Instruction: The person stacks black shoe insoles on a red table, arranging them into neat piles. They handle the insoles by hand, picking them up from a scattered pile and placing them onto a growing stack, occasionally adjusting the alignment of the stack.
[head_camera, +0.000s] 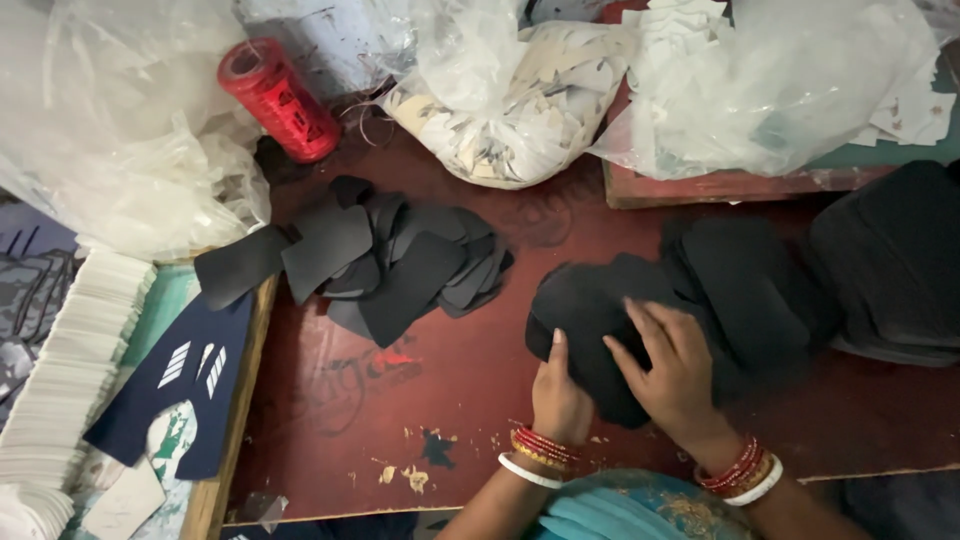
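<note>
My left hand grips the near edge of a stack of black cut fabric pieces, thumb up against it. My right hand lies flat on top of the same stack, fingers spread, pressing it down. Both wrists wear red and white bangles. A loose heap of dark grey cut pieces lies to the left on the dark red table, apart from both hands.
More black stacks sit at the right. A red thread spool lies at the back left beside clear plastic bags of white cut pieces. A white piece stack and a navy piece lie at left.
</note>
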